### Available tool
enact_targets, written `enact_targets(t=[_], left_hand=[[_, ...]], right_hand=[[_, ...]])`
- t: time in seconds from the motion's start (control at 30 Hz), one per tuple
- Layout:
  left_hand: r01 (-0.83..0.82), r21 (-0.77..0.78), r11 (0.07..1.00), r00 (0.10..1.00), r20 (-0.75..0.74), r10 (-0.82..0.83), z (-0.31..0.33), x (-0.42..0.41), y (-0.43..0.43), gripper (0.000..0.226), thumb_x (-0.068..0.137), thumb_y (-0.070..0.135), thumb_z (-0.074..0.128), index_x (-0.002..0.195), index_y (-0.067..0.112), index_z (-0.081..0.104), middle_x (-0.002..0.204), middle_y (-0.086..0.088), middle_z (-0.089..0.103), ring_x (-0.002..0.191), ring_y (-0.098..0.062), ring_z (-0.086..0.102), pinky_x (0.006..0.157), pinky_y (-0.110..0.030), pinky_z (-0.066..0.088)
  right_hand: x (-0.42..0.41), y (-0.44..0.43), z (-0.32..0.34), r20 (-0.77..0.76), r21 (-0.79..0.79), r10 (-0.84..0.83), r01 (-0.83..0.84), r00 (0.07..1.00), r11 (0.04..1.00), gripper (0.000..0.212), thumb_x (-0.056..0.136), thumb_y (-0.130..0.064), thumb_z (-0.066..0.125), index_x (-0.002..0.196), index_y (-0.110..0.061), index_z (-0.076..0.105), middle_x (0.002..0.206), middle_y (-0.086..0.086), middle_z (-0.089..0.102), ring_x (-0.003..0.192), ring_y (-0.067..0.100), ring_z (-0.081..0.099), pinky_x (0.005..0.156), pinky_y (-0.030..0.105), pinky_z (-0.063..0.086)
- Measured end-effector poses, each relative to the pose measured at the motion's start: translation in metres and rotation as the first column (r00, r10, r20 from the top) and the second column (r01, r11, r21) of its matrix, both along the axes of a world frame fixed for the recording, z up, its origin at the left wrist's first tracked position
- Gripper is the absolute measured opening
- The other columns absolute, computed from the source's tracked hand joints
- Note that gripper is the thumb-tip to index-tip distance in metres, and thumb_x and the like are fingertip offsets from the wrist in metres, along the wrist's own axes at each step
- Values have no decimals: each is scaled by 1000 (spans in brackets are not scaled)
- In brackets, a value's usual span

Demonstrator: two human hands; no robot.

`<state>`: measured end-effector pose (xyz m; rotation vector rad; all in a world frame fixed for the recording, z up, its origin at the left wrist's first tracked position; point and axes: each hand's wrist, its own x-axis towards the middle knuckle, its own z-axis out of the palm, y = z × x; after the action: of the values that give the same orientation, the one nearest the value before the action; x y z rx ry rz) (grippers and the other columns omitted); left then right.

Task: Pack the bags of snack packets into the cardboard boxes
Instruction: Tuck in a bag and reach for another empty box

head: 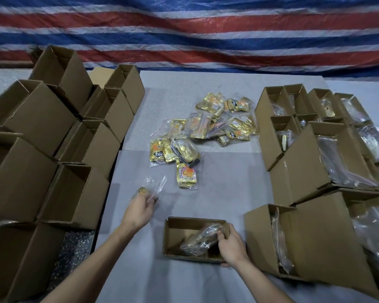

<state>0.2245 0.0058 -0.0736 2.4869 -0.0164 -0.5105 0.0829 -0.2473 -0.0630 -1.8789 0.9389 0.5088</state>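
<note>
Pinching a clear bag of snack packets (pixel 150 189) at ten o'clock of the open cardboard box (pixel 195 239), the left hand (pixel 139 209) curls shut; the right hand (pixel 232 243) clasps another bag (pixel 200 238) inside it, more bags (pixel 206 132) at twelve.

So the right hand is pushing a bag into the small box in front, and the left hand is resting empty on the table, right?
Not quite. The head view shows the left hand is not empty: it grips a clear bag of packets on the table. The rest holds: the right hand is pushing a bag into the small box in front.
</note>
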Motion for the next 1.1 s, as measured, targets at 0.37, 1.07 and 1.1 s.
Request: enact_targets(t=[0.37, 1.07, 1.1], left_hand=[[44, -241, 970, 991, 131, -13, 57, -29, -15, 26, 103, 20, 47, 91, 37, 61, 100, 10, 62, 96, -2, 58, 82, -24, 43], [172, -381, 908, 946, 320, -44, 185, -68, -34, 22, 105, 21, 43, 101, 32, 62, 96, 16, 70, 88, -12, 68, 77, -48, 57], [192, -385, 903, 942, 329, -59, 189, -70, -35, 21, 105, 23, 43, 102, 31, 61, 94, 12, 70, 88, -15, 68, 77, -48, 56]], right_hand=[[-7, -1, 1, 0, -22, 26, -26, 1000, 999, 24, 100, -22, 47, 123, -29, 52, 107, -6, 58, 95, 20, 55, 82, 47, 58], [-10, -10, 13, -110, 291, -23, 54, 994, 955, 85, 56, 5, 62, 126, -38, 42, 108, 10, 65, 82, 32, 70, 58, 43, 60], [-11, -10, 12, -106, 299, -36, 66, 994, 952, 84, 53, 1, 64, 124, -39, 43, 106, 10, 67, 78, 31, 70, 58, 43, 60]])
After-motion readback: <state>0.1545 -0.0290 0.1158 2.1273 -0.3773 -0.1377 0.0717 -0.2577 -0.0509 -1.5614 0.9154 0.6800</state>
